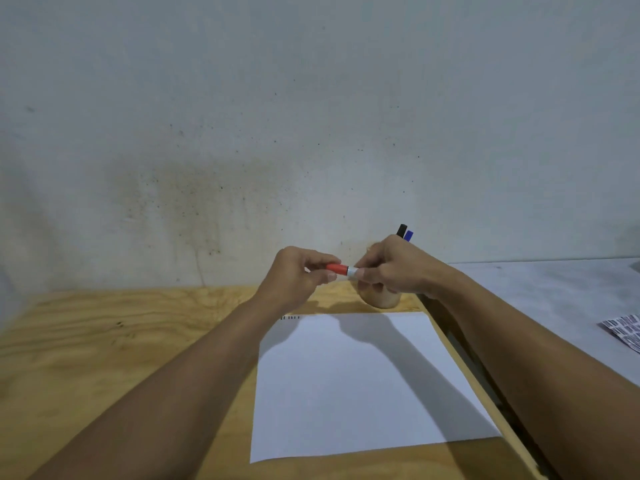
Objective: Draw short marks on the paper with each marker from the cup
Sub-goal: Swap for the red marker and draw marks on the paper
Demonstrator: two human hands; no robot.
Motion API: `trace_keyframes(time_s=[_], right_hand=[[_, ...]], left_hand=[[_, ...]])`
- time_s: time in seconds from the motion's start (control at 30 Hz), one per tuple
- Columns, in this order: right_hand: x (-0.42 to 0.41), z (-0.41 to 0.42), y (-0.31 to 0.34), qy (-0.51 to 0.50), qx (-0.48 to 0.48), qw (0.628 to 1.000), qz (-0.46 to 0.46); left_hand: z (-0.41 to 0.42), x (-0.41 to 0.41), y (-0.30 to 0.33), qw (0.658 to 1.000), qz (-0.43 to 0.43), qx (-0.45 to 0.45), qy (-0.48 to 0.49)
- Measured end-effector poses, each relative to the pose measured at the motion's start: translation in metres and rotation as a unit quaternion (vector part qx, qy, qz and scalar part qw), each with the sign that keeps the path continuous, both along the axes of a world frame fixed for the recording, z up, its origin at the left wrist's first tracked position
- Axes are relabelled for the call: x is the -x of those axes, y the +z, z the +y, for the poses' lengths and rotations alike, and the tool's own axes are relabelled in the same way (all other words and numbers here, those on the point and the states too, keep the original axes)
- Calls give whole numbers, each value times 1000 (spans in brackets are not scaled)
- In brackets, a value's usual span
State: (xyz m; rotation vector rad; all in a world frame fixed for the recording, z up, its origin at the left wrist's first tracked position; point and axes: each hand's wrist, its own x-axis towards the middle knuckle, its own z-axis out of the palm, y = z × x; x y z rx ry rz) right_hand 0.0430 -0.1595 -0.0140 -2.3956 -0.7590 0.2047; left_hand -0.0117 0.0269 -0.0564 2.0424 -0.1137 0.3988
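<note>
Both hands above the paper (353, 382): left hand (298, 275) pinches the red cap (336, 269), right hand (391, 271) grips the marker barrel (352, 272) — uncapping, looks like; next, pull straight apart

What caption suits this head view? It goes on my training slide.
Both hands, left hand and right hand, grip a red marker above blank paper.

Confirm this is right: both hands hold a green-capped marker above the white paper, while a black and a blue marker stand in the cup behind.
Not quite: the cap is red, not green. The head view shows the left hand gripping the red cap and the right hand the marker's white barrel, above the white sheet of paper. The black-capped marker and blue-capped marker do stand in the tan cup behind.
</note>
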Motion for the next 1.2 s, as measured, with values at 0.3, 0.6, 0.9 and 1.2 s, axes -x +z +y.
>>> trace_keyframes(time_s=[0.3, 0.6, 0.9, 1.2], right_hand=[[15, 17, -16, 34, 78, 995, -46], [21, 8, -27, 23, -185, 979, 83], [27, 46, -54, -25, -522, 771, 363], [21, 66, -99, -139, -427, 870, 202]], left_hand=[[14, 22, -17, 998, 20, -59, -20], [68, 37, -42, 985, 106, 125, 59], [65, 52, -76, 990, 12, -49, 133], [62, 56, -87, 985, 11, -157, 74]])
